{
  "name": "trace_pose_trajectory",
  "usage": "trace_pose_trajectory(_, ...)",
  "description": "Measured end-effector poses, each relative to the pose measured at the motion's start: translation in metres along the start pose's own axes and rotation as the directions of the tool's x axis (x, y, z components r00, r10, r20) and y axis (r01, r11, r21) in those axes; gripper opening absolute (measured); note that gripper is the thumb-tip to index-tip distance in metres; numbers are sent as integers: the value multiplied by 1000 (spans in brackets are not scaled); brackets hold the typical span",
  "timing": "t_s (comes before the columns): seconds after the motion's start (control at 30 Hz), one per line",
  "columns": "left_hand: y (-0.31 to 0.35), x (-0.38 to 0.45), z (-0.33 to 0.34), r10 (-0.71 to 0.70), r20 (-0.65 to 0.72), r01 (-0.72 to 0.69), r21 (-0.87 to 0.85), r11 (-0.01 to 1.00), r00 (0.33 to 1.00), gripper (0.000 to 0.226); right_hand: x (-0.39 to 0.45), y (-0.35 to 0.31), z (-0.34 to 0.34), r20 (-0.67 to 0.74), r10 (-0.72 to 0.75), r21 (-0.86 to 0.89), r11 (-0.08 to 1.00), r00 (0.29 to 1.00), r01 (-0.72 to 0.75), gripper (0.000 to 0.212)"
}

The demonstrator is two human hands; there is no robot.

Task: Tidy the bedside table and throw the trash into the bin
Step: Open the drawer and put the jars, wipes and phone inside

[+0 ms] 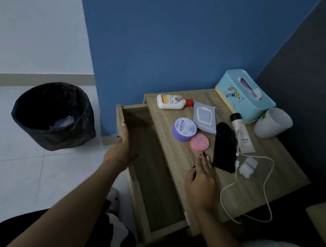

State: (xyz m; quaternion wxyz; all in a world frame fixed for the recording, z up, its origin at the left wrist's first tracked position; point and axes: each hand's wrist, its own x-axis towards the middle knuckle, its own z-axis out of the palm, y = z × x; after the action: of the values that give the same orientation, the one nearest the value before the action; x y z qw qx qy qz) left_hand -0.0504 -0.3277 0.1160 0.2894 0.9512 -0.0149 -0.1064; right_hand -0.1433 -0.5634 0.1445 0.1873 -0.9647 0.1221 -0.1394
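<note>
Left hand point(121, 146) wraps its grip over the front panel of the pulled-out wooden drawer point(150, 170), fingers curled on the top edge, and the drawer looks bare inside. Right hand point(201, 183) lies flat and released on the light wood bedside bench point(272, 179) near its front edge, fingertips point(202, 156) just short of the round pink compact point(199, 142), grasping nothing. Touching that compact sits the round purple cream jar point(184, 129). Beside the fingers lies the flat black phone-like slab point(225, 148), with the white charger plug point(248, 165) and its looping white cable point(253, 193) toward the right edge. At the back edge lie the white lotion bottle with a red cap point(171, 102) and the grey wipes packet point(204, 117). A white tube with a black cap point(239, 133) points to the back right corner, where the turquoise tissue box point(245, 96) and white plastic cup point(273, 123) stand. On the floor, left of the bench, the black-lined round bin point(52, 116) holds some crumpled pale trash.
</note>
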Motion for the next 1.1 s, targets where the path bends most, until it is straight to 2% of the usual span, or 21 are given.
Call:
trace_pose_trajectory(0.27, -40, -16, -22, -10, -7, 11, 102, 995, 1000, 122, -1, -1, -3, 18, 10, -6, 1000, 1000, -9, 59)
trace_pose_trajectory(0.5, -51, -18, -22, 29, -6, -28, 112, 993, 1000, 123, -1, -3, -7, 41, -6, -37, 999, 999, 7, 61)
trace_pose_trajectory(0.63, -44, -19, -24, 17, -57, -15, 35, 999, 998, 108, -2, -1, -7, 32, -6, -37, 999, 999, 7, 61)
trace_pose_trajectory(0.8, -31, -9, -28, -90, -135, 72, -133, 989, 987, 78, -1, 0, -5, 23, -14, -3, 1000, 1000, 14, 59)
trace_pose_trajectory(0.9, -27, -5, -27, -144, -122, 119, -191, 974, 982, 78, -2, -2, -11, -66, -40, 93, 995, 997, 46, 52)
trace_pose_trajectory(1.0, -26, -5, -26, -150, -115, 121, -226, 967, 982, 77, 11, -17, -16, -159, -146, 111, 980, 976, 165, 46)
trace_pose_trajectory(1.1, -24, -4, -27, -176, -112, 148, -224, 963, 978, 76, 45, -44, -12, -104, -127, 94, 986, 986, 137, 54)
